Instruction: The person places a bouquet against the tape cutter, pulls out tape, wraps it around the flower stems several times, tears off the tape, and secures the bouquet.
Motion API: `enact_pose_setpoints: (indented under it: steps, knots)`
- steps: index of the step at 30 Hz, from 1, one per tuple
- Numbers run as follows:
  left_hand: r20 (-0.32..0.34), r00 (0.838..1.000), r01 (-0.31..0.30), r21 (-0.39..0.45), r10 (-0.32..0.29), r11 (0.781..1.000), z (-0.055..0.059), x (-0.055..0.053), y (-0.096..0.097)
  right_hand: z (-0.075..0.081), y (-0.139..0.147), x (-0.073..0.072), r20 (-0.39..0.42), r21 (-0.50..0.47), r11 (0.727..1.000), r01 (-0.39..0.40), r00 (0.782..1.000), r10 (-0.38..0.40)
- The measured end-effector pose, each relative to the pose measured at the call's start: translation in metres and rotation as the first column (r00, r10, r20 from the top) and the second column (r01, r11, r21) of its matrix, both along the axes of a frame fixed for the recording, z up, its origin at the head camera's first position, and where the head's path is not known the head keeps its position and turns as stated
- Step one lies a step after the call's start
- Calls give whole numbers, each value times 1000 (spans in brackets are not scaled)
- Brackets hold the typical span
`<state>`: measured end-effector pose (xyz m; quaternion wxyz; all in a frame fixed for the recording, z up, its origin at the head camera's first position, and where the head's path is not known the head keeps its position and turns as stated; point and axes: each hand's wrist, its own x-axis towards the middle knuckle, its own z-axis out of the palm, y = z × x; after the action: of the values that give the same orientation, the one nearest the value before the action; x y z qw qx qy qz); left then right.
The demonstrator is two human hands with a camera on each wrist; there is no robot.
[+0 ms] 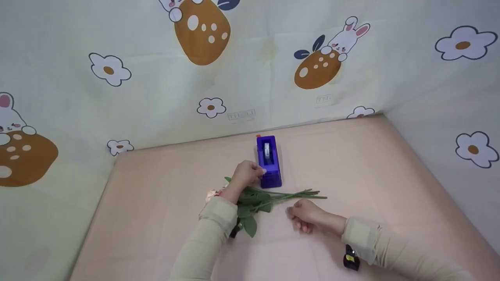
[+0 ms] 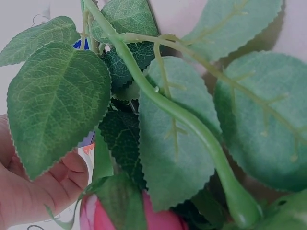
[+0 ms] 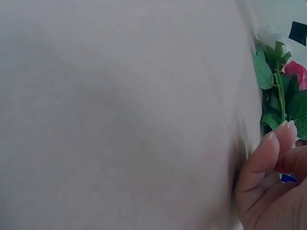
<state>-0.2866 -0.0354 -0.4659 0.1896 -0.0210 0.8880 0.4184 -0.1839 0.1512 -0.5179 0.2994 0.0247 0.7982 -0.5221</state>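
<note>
One left hand (image 1: pixel 247 173) grips one tape dispenser (image 1: pixel 268 160); right hand (image 1: pixel 306 217) loosely curled beside one flower bunch (image 1: pixel 265 197).

Tape dispenser (image 1: pixel 268 160) on table (image 1: pixel 371 164), far of flower bunch (image 1: pixel 269 197). Left hand (image 1: pixel 247 173) at dispenser's left; right hand (image 1: pixel 306 216) near of stems.
</note>
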Motion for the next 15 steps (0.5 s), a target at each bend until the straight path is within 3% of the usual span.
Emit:
enact_pose_setpoints:
  steps: [7,15]
  knots:
    - [-14,1000,9,3,-9,1000,-1,0,-1,0,4,-4,-14,91,994,-68,997,70]
    - [3,1000,11,-27,-11,1000,-3,-4,0,5,10,-7,25,191,976,-107,994,105]
